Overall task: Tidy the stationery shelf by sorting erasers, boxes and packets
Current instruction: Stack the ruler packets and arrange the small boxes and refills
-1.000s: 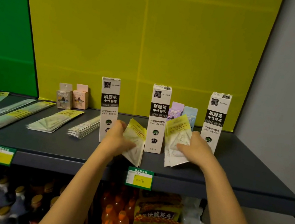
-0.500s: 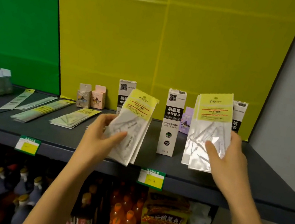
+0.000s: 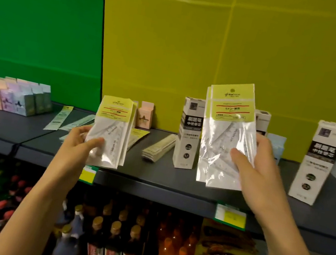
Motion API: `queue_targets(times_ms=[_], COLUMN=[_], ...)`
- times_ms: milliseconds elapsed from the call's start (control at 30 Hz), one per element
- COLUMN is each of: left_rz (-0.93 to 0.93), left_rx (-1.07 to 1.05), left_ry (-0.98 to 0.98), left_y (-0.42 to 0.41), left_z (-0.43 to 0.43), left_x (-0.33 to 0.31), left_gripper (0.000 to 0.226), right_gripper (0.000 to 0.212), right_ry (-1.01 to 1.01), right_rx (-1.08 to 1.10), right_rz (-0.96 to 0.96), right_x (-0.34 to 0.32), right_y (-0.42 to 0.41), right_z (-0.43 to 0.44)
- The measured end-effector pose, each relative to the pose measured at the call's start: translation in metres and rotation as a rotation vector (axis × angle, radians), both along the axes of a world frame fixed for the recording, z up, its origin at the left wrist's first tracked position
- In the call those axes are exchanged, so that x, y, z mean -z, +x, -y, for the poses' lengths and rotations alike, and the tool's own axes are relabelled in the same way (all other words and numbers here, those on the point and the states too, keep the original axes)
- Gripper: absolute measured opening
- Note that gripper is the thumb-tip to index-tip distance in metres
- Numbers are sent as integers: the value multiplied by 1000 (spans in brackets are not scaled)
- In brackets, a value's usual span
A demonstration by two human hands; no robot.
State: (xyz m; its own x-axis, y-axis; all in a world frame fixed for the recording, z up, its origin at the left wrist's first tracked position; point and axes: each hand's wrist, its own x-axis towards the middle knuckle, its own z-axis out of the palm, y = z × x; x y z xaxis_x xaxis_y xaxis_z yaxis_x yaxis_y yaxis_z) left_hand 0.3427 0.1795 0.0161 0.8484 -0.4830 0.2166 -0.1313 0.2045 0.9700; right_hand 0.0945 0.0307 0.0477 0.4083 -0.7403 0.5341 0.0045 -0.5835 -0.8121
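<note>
Holding: your left hand (image 3: 79, 143) grips the left stack of packets (image 3: 113, 131) low down, thumb across the front. Your right hand (image 3: 257, 171) grips the right stack of packets (image 3: 225, 137) the same way, raised higher. Both stacks hang clear of the shelf (image 3: 154, 176), in front of it.
Handling: the packets look light, thin and floppy, with slick plastic faces. Expect the sheets to slide over one another if you ease the pinch.
Where to hold: keep your thumb in front and fingers behind. The yellow card header at the top is probably the stiffest part for setting them down.
Beside your right hand: a tall white box (image 3: 188, 135) stands upright just left of that stack and a second tall box (image 3: 319, 161) to its right. Both look easy to topple.
Between your hands: flat packets (image 3: 159, 148) lie piled on the shelf.
Beyond your left hand: a pink box (image 3: 145, 115) stands at the back, and pastel boxes (image 3: 12, 96) cluster well to the left.
Below your hands: bottles (image 3: 114, 241) fill the lower shelf.
</note>
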Motion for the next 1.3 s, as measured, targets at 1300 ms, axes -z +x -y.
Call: queue_targets(times_ms=[1300], left_rz=[36], left_rx=[403], left_ry=[558], left_y=[150], left_z=[85], left_x=[9], left_gripper=[31], right_gripper=[47], right_ry=[452], right_rx=[205], right_rz=[-492], right_x=[51], right_y=[315], right_z=[-1])
